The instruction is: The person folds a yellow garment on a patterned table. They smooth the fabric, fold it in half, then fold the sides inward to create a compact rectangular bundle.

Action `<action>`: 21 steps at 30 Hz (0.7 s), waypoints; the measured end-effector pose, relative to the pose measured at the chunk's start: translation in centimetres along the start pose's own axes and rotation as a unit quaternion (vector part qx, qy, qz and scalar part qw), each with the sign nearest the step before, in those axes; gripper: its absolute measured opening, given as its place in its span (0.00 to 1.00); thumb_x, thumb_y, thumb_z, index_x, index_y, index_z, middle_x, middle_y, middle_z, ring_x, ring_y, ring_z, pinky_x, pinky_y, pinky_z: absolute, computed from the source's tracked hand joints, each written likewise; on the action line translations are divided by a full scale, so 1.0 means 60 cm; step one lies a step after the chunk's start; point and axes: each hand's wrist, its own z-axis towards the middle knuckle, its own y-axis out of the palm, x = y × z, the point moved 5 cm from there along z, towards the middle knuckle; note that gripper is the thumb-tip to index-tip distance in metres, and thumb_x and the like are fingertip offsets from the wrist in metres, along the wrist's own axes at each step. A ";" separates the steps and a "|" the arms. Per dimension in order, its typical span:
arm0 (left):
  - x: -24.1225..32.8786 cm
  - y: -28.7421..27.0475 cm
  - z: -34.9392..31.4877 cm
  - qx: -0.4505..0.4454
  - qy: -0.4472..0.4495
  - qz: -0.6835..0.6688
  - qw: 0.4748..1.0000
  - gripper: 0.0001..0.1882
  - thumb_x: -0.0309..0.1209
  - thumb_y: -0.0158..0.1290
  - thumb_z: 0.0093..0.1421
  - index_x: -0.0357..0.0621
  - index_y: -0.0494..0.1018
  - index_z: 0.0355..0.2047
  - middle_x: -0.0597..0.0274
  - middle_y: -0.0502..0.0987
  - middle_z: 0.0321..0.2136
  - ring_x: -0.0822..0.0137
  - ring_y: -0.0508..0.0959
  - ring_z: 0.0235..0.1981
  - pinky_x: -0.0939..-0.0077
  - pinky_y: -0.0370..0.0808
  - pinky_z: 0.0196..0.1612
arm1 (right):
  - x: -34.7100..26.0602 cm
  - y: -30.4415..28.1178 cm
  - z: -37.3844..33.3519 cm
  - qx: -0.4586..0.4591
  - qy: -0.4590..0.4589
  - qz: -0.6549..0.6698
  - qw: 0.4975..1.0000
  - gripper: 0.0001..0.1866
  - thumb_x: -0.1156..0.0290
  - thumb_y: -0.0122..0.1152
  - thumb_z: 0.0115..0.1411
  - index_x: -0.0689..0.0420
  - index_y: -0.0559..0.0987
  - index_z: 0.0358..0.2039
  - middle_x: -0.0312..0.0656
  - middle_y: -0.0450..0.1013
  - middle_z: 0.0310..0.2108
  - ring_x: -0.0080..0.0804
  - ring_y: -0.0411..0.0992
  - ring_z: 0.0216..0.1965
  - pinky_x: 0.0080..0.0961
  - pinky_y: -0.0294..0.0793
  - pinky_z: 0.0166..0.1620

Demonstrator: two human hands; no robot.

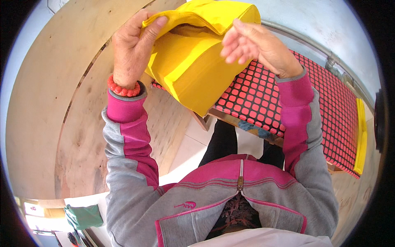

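the right hand [257, 45] is motion-blurred, fingers spread loose against the upper right edge of the yellow paper stack [193, 57]; whether it grips is impossible to tell. the left hand [133, 45] pinches the stack's top left corner, thumb over the folded top sheets. the stack is held up tilted, its lower corner hiding part of a red and black grid mat [288, 94] on a wooden bench. a plywood board [61, 103] curves along the left, a metal pipe [312, 43] runs by the pale wall, and a green cloth [84, 216] lies low left.
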 end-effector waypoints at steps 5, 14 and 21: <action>0.025 -0.015 0.028 0.009 0.001 -0.015 1.000 0.10 0.27 0.55 0.70 0.34 0.78 0.48 0.68 0.80 0.39 0.78 0.77 0.40 0.84 0.74 0.46 | 0.031 0.055 0.020 -0.108 0.087 0.333 0.933 0.42 0.37 0.36 0.72 0.70 0.70 0.57 0.58 0.77 0.49 0.38 0.81 0.48 0.23 0.85 0.42; 0.189 0.080 -0.034 -0.042 0.262 0.275 0.924 0.15 0.24 0.62 0.56 0.42 0.80 0.45 0.58 0.83 0.35 0.62 0.85 0.31 0.70 0.80 0.33 | 0.035 0.008 -0.009 0.088 0.011 0.440 0.894 0.32 0.48 0.57 0.69 0.62 0.69 0.61 0.50 0.75 0.55 0.44 0.78 0.54 0.32 0.81 0.53; 0.291 0.265 -0.104 -0.093 0.320 0.287 0.898 0.07 0.30 0.55 0.48 0.46 0.70 0.28 0.62 0.73 0.24 0.65 0.77 0.24 0.71 0.75 0.24 | 0.039 -0.060 -0.117 0.138 0.030 0.291 0.946 0.22 0.68 0.62 0.67 0.65 0.74 0.58 0.48 0.77 0.54 0.35 0.80 0.49 0.32 0.82 0.53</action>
